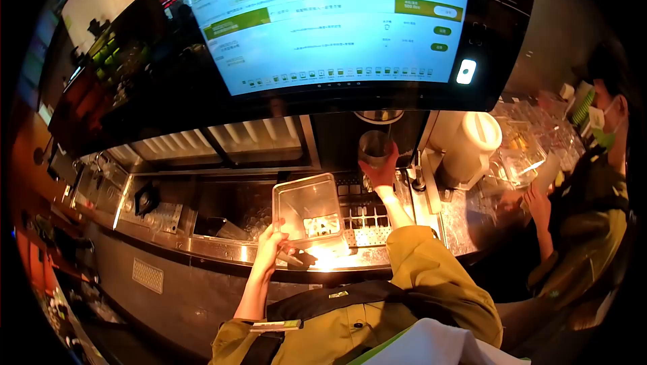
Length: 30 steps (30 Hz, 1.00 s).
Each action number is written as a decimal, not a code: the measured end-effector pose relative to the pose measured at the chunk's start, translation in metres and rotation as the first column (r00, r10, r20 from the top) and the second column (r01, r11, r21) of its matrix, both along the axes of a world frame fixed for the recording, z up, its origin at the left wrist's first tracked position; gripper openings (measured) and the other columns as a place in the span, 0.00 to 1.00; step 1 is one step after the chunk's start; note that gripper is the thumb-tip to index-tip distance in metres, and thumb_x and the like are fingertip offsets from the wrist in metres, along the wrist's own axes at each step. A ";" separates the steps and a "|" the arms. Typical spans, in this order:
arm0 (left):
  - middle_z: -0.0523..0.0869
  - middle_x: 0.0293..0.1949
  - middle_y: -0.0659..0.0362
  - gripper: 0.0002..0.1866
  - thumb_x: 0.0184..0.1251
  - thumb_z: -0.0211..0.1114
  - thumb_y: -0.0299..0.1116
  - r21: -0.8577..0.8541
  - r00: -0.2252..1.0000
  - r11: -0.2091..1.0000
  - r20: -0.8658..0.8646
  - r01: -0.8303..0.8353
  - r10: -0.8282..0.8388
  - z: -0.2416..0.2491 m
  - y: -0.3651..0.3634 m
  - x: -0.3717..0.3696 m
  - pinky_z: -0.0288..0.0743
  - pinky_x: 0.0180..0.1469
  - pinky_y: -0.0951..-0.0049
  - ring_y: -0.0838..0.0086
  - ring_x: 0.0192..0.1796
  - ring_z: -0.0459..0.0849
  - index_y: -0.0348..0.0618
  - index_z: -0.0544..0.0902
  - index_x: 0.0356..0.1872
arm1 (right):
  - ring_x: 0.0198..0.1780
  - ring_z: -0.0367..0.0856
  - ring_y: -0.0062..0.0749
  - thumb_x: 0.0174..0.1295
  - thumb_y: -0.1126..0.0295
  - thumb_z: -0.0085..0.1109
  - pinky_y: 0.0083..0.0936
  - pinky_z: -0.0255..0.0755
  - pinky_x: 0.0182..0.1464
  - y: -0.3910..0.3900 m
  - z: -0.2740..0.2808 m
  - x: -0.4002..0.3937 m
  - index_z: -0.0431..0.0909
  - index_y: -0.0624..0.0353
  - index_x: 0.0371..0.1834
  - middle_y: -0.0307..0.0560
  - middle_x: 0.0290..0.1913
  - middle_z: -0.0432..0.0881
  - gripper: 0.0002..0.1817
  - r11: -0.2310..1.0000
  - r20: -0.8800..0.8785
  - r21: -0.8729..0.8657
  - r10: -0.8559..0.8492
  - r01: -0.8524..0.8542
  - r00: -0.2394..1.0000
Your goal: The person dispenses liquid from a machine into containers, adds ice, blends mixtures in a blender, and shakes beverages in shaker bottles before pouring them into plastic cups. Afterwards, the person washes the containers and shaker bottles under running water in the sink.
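Note:
My left hand (273, 242) grips a clear rectangular plastic container (307, 198) by its near left corner. The container is tilted over the counter's front edge, and a bright reflection shows on it. Farther forward, my right hand (379, 173) is wrapped round a clear cup (373, 144), holding it below a round metal fitting (379, 117) under the screen. What the cup contains is too dark to make out. Beneath my right forearm lies a slotted drip grate (364, 217).
A large lit screen (330, 35) overhangs the counter. To the right stand a white pitcher (480, 132) and clear plastic containers (519, 153). A co-worker (586, 230) is close on my right. Ice (257, 220) fills part of a bin at left.

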<state>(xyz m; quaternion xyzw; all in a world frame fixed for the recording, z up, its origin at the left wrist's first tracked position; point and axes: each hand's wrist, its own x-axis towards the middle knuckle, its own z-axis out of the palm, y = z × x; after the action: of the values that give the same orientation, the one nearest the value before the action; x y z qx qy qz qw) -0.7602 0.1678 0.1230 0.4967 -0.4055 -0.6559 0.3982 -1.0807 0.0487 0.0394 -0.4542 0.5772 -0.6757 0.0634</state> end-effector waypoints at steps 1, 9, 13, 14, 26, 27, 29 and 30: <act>0.76 0.23 0.53 0.27 0.54 0.53 0.27 -0.013 1.000 1.000 0.015 -0.009 0.009 -0.001 -0.001 -0.005 0.73 0.27 0.73 0.69 0.20 0.77 0.30 0.65 0.58 | 0.63 0.61 0.47 0.32 0.64 0.75 0.36 0.57 0.64 -0.001 -0.004 -0.001 0.49 0.62 0.66 0.58 0.61 0.61 0.56 1.000 0.003 -0.003 0.006 -0.006 1.000; 0.78 0.25 0.58 0.25 0.65 0.54 0.40 -0.186 0.956 0.979 0.293 0.084 -0.026 -0.029 -0.015 -0.012 0.71 0.28 0.80 0.77 0.24 0.78 0.35 0.66 0.59 | 0.60 0.62 0.40 0.32 0.70 0.76 0.32 0.57 0.62 0.000 -0.004 0.001 0.48 0.59 0.66 0.53 0.59 0.63 0.55 0.996 0.000 0.074 -0.048 0.048 0.999; 0.79 0.40 0.54 0.33 0.65 0.57 0.45 -0.170 0.991 0.984 0.130 0.055 -0.033 -0.027 -0.014 -0.013 0.74 0.39 0.78 0.77 0.38 0.79 0.35 0.59 0.64 | 0.61 0.62 0.41 0.35 0.69 0.75 0.33 0.57 0.62 -0.001 -0.007 -0.001 0.47 0.59 0.67 0.54 0.60 0.62 0.55 0.997 -0.069 0.052 -0.055 0.059 0.996; 0.77 0.45 0.51 0.35 0.65 0.57 0.44 -0.210 0.989 0.973 0.131 0.101 -0.074 -0.022 -0.009 -0.011 0.74 0.43 0.77 0.74 0.42 0.78 0.35 0.54 0.66 | 0.61 0.62 0.41 0.35 0.69 0.75 0.33 0.57 0.62 -0.001 -0.006 -0.001 0.47 0.58 0.67 0.54 0.61 0.62 0.55 0.998 -0.059 0.049 -0.037 0.040 0.998; 0.69 0.59 0.49 0.46 0.54 0.66 0.25 -0.379 0.977 0.901 0.105 0.211 -0.185 -0.016 0.003 -0.008 0.73 0.45 0.78 0.73 0.49 0.76 0.40 0.45 0.70 | 0.62 0.61 0.41 0.36 0.70 0.74 0.32 0.56 0.63 0.003 -0.003 0.000 0.46 0.58 0.67 0.55 0.61 0.62 0.55 0.997 -0.007 0.073 -0.012 0.013 1.000; 0.71 0.58 0.50 0.46 0.54 0.66 0.25 -0.454 0.983 0.872 0.114 0.183 -0.146 -0.016 0.003 -0.011 0.73 0.43 0.78 0.75 0.47 0.77 0.40 0.45 0.70 | 0.62 0.61 0.41 0.35 0.70 0.75 0.33 0.56 0.63 0.001 -0.007 -0.002 0.46 0.58 0.67 0.54 0.61 0.62 0.55 0.999 -0.023 0.042 -0.005 0.006 1.000; 0.75 0.51 0.53 0.45 0.54 0.65 0.23 -0.446 0.986 0.881 0.119 0.161 -0.120 -0.012 0.003 -0.012 0.74 0.37 0.80 0.78 0.42 0.77 0.41 0.45 0.70 | 0.62 0.61 0.41 0.35 0.70 0.75 0.33 0.56 0.63 -0.004 -0.015 -0.007 0.46 0.58 0.67 0.54 0.60 0.62 0.55 1.000 -0.057 -0.017 0.007 -0.007 0.998; 0.77 0.47 0.54 0.45 0.55 0.64 0.22 -0.471 0.980 0.865 0.171 0.174 -0.104 -0.014 0.003 -0.012 0.74 0.31 0.81 0.78 0.38 0.78 0.42 0.45 0.70 | 0.62 0.61 0.41 0.35 0.71 0.74 0.33 0.56 0.63 -0.006 -0.018 -0.008 0.46 0.58 0.67 0.54 0.60 0.62 0.55 1.000 -0.043 -0.018 0.006 -0.006 0.999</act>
<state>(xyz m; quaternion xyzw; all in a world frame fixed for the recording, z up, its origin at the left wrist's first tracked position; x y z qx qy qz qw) -0.7720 0.1704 0.1088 0.3953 -0.6182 -0.5243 0.4320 -1.0885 0.0430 0.0216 -0.4709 0.5708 -0.6709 0.0489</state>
